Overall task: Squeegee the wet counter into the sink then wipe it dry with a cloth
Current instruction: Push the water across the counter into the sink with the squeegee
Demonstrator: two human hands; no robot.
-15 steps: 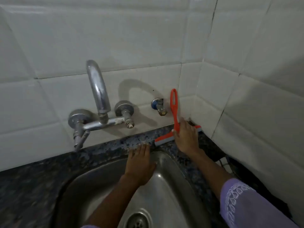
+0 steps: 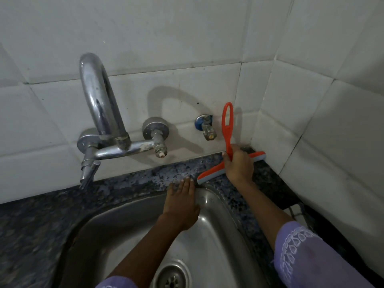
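the right hand grips the orange squeegee low on its handle, fingers curled round it, with the blade lying on the speckled counter in the back corner just behind the sink. the left hand rests flat on the sink's back rim, fingers straight and together, fingertips reaching the counter beside the blade's end.

This is a home kitchen, seen at the sink corner. A stainless steel sink with a round drain is set into a dark speckled stone table. White glazed tiles cover both walls that meet in the corner. A chrome wall-mounted tap with a tall curved spout arches over the basin, and a small angle valve sticks out of the tiles beside it.
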